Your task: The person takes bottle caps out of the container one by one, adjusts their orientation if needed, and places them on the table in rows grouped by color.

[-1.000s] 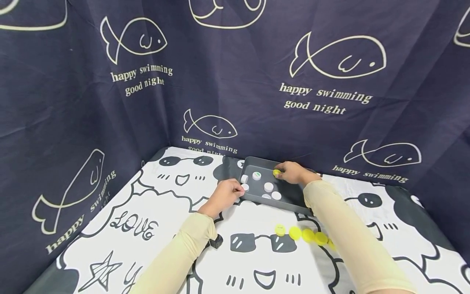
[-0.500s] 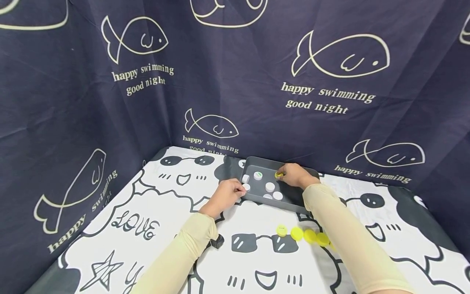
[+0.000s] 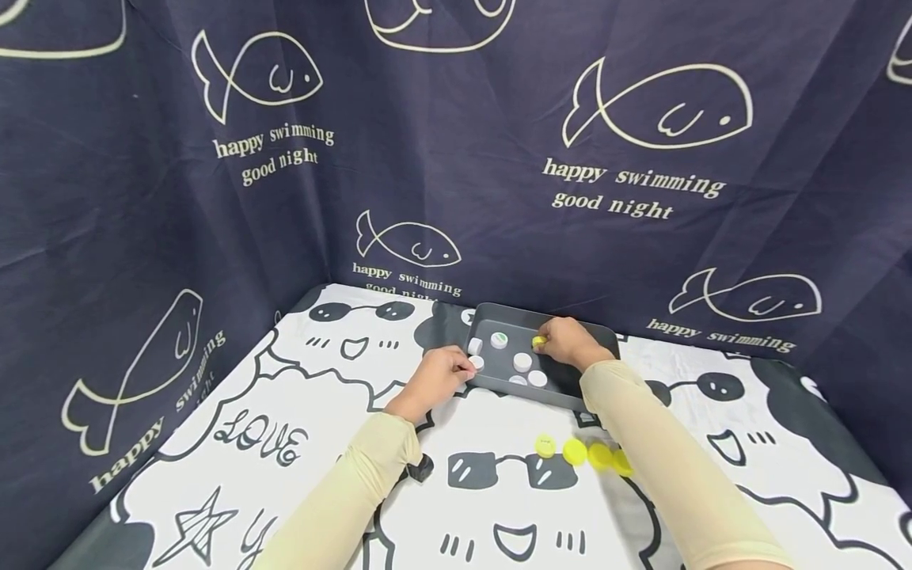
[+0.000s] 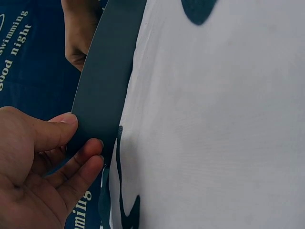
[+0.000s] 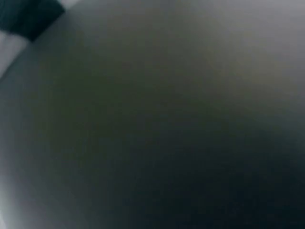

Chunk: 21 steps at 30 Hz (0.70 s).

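Observation:
A dark grey tray point(image 3: 492, 310) lies at the back of the table with several white bottle caps point(image 3: 522, 362) in it. One white cap has a green mark. My left hand point(image 3: 436, 378) holds the tray's near left corner; in the left wrist view the thumb and fingers point(image 4: 88, 151) pinch its wall. Inside the tray, a white cap point(image 3: 476, 362) sits close to those fingertips. My right hand point(image 3: 570, 342) reaches over the tray and pinches a yellow bottle cap point(image 3: 539, 342); its fingertips are partly hidden. The right wrist view is a dark blur.
Several yellow caps point(image 3: 574, 452) form a row on the patterned tablecloth point(image 3: 427, 522) in front of the tray, running toward the right forearm. A small black object point(image 3: 422, 469) shows beside the left wrist. Dark blue fish-print curtain point(image 3: 456, 158) hangs right behind the tray.
My right hand has shifted slightly within the tray, the yellow cap still between its fingers, and the right forearm has moved a little left. The left hand keeps its place at the tray corner.

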### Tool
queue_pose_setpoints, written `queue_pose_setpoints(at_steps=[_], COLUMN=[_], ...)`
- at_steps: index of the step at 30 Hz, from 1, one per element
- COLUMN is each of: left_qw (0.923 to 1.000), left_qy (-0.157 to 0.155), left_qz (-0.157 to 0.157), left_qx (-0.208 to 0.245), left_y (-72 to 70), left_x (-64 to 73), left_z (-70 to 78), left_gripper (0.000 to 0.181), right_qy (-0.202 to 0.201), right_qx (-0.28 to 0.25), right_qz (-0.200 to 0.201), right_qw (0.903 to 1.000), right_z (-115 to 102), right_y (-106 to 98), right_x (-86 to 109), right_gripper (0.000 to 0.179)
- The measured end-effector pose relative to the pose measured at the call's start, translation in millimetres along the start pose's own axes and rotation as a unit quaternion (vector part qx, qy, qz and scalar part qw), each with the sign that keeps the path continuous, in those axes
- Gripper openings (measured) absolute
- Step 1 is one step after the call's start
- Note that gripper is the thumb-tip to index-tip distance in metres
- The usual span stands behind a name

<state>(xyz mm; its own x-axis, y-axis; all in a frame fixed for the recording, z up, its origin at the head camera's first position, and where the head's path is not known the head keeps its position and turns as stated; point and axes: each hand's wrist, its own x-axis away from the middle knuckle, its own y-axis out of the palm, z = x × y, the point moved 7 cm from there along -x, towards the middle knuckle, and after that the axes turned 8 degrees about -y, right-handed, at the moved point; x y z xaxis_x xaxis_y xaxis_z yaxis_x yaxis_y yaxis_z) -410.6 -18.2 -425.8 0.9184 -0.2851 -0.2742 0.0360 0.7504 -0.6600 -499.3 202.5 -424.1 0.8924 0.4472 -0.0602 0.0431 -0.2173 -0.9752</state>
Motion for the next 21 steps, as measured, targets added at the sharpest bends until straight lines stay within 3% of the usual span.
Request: queue_pose_setpoints(at_steps=[8,14,21], left_qw=[1.0000,1.0000,1.0000], left_qy=[-0.004,-0.002,-0.004], left_qz=[0.004,0.004,0.002], left_qx=[-0.004,-0.005,-0.009], left_y=[0.4,0.6,0.7], left_x=[-1.2,-0.7,-1.1], left_z=[-2.2,-2.6,-1.6], left_gripper=[0.005,0.005,0.005], right_qy=[-0.007,-0.014,0.009], right_qx=[-0.029,-0.041,-0.040], right_qz=[-0.010,-0.009,-0.011], right_qw=[0.9995,0.9990,0.9991], right_z=[-3.6,-3.5,-1.1], right_y=[2.1,2.3,1.8], right_x=[2.2,5.4,9.0], right_gripper=[0.032,0.031,0.031])
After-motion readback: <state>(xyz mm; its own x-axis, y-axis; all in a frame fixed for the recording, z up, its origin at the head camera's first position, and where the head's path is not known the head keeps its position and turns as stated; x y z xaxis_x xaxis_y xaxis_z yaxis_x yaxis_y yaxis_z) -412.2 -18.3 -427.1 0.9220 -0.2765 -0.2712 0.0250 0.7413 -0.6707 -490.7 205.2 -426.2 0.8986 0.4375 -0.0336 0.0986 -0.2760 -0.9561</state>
